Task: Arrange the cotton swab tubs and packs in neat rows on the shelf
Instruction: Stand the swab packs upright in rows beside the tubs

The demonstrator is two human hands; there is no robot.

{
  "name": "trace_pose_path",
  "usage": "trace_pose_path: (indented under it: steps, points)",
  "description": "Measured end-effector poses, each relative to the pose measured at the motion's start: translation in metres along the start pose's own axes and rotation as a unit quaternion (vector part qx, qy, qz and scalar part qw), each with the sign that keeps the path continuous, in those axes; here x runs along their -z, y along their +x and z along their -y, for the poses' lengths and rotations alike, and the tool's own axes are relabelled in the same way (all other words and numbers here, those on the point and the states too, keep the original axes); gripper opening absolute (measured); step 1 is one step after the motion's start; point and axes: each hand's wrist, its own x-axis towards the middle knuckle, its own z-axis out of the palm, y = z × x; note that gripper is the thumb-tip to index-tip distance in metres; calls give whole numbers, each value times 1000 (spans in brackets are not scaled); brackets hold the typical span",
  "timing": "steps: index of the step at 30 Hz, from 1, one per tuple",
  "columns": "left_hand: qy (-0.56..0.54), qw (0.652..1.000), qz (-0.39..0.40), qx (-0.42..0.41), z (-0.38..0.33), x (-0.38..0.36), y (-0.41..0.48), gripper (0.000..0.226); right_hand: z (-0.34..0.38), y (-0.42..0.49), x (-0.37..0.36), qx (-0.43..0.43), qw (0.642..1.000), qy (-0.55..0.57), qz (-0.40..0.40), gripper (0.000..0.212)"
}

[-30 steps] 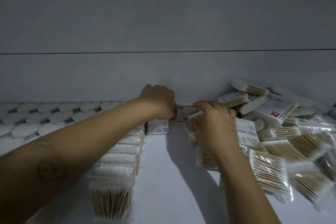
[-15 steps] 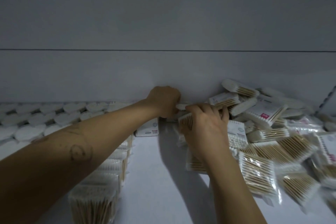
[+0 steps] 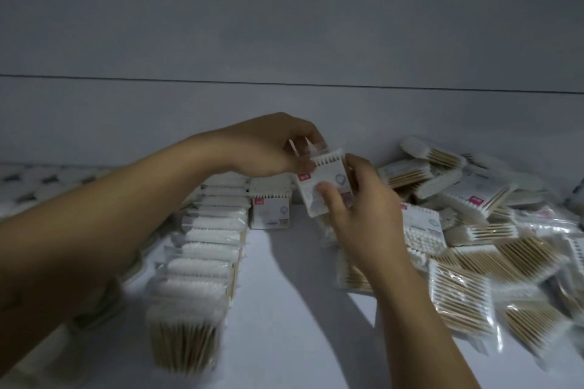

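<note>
l hand [image 3: 268, 148] & r hand [image 3: 360, 208] raised over shelf [image 3: 284, 309], both pinching one swab pack [image 3: 325, 186], tilted; neat pack row [image 3: 202, 249] left, loose pile [image 3: 474, 246] right; grey wall [image 3: 284, 25] behind.

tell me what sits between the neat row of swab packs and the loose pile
In the head view, mostly bare shelf. At the back stands one upright pack, while the left hand and right hand hold a second pack above the gap.
</note>
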Motion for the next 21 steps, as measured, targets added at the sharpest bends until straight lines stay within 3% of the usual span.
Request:
trace_pose_path:
  steps: [4,8,12,21]
  points:
    - [57,998,4,6,5,-2,-14,27,5,-4,-7,-4,998,0,62,26]
    - [116,993,14,31,15,-11,-24,31,5,-7,-18,18,991,-67,111,33]
    - [188,980,24,55,29,-31,-23,35,0,-8,-20,58,990,-102,83,51]
    - [305,950,-43,49,48,-59,-6,23,-8,-1,-5,71,986,-148,-27,53]
